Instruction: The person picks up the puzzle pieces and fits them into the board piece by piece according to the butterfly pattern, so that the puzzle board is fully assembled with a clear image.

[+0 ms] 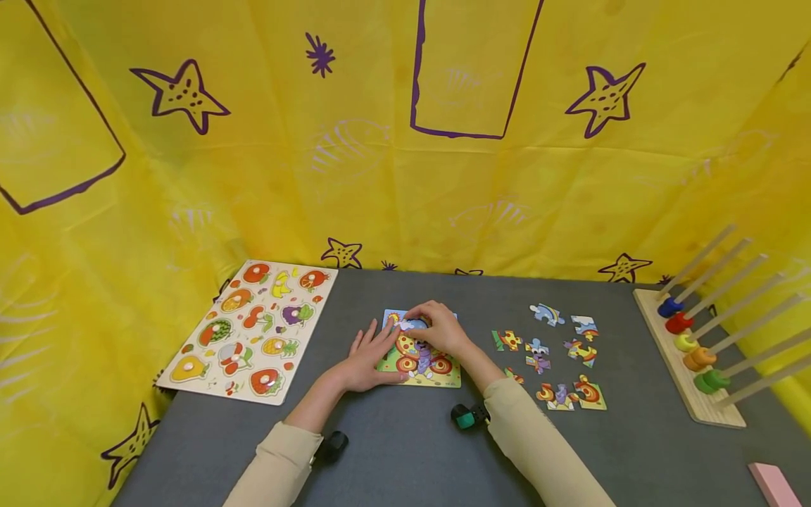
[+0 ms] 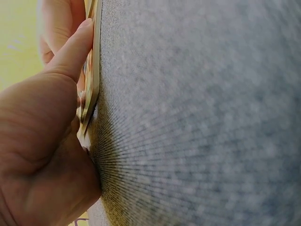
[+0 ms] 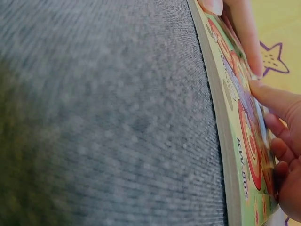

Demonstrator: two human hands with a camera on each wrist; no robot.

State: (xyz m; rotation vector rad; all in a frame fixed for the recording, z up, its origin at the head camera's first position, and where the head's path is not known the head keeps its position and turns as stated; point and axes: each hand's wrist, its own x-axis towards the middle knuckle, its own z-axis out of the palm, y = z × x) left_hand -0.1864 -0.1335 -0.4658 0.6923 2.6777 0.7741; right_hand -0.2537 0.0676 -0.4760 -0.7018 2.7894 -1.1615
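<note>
A small jigsaw board [image 1: 446, 381] with a butterfly picture lies on the grey table, its lower part showing a purple body and red-orange wings. My left hand [image 1: 366, 365] rests flat at its left side, fingers spread over the edge and thumb along the near edge. The right hand [image 1: 441, 329] is over the upper part, thumb and index finger bent around a blue puzzle piece [image 1: 415, 324], mostly hidden. In the right wrist view its thumb touches the picture and its other fingers curl. Several loose puzzle pieces [image 1: 537, 355] lie right of the board.
A wooden fruit peg board [image 1: 293, 366] lies at the left. On the right stands a wooden stacking rack [image 1: 690, 384] with slanting pegs and coloured rings. A pink block [image 1: 774, 486] is at the lower right. A yellow patterned cloth [image 1: 380, 183] hangs behind the table.
</note>
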